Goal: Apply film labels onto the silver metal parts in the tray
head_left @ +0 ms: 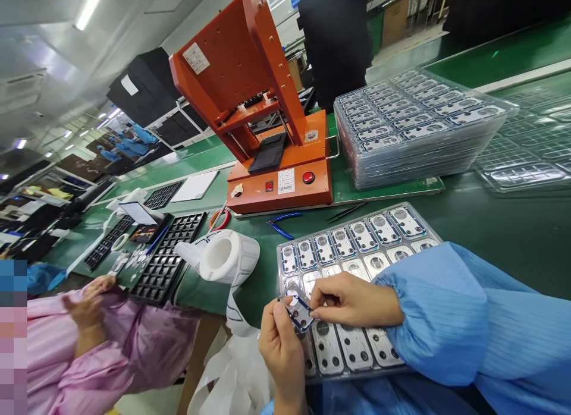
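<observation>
My left hand (pixel 282 343) pinches the left edge of a small silver plate with a blue rim and dark round holes (pixel 300 313). At its right edge, the fingertips of my right hand (pixel 350 299) are closed on the same plate. Both hands hold it tilted above a clear plastic tray (pixel 280 266) whose pockets carry rows of similar plates. Plates in the far row show blue edging. Nearer pockets hold silver ones, partly hidden by my hands and the blue right sleeve (pixel 446 314).
An orange press (pixel 285 177) stands behind the tray. Stacked clear trays (pixel 414 141) rise at right. Left are a white label roll (pixel 229 257), blue pliers (pixel 284 225), tweezers (pixel 347 211) and a black tray (pixel 169 257). A person in pink (pixel 111 355) sits at left.
</observation>
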A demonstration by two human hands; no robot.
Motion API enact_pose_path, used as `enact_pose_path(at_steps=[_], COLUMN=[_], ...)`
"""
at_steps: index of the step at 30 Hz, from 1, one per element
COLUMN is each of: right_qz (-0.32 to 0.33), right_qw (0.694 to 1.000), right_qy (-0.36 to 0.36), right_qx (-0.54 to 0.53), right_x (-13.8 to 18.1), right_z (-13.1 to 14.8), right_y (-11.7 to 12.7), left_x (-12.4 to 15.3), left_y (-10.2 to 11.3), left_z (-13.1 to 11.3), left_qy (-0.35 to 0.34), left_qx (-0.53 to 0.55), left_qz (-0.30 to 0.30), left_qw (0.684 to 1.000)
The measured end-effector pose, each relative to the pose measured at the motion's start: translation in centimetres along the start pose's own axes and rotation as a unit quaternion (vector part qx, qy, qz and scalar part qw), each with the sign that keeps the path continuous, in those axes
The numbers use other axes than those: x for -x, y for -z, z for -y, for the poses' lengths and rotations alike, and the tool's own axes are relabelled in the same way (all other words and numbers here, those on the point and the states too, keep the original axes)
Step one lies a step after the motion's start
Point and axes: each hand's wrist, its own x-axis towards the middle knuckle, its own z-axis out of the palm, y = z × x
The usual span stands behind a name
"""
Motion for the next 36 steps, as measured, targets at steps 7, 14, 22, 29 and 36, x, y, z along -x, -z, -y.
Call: enact_pose_path(at_steps=[7, 14, 22, 29, 36], right_qz=[0.008, 0.022, 0.044, 0.039, -0.005], right_qw=[1.0, 1.0, 0.999, 0.991, 0.963], right_qy=[-0.001, -0.001, -0.012, 0.041, 0.108], right_qx=[0.008, 0.011, 0.02, 0.124, 0.248], right_x=[0.0, 0.2, 0.5, 0.8, 0.9], right_z=[0.1, -0.1, 0.3, 0.8, 0.8], right_y=[-0.2, -0.4, -0.3, -0.2, -0.5], left_x=[0.0, 0.3, 0.3, 0.5, 0.6], left_y=[0.0, 0.0, -0.1, -0.1, -0.2], left_z=[-0.4, -0.8, -1.0, -1.1, -0.6], left_qy=[-0.015, -0.042, -0.085, -0.087, -0.072], left_qx=[-0.025, -0.032, -0.059, -0.054, -0.048], left_qz=[-0.013, -0.033, -0.029, -0.032, -0.007], left_qw=[0.999, 0.998, 0.994, 0.994, 0.996])
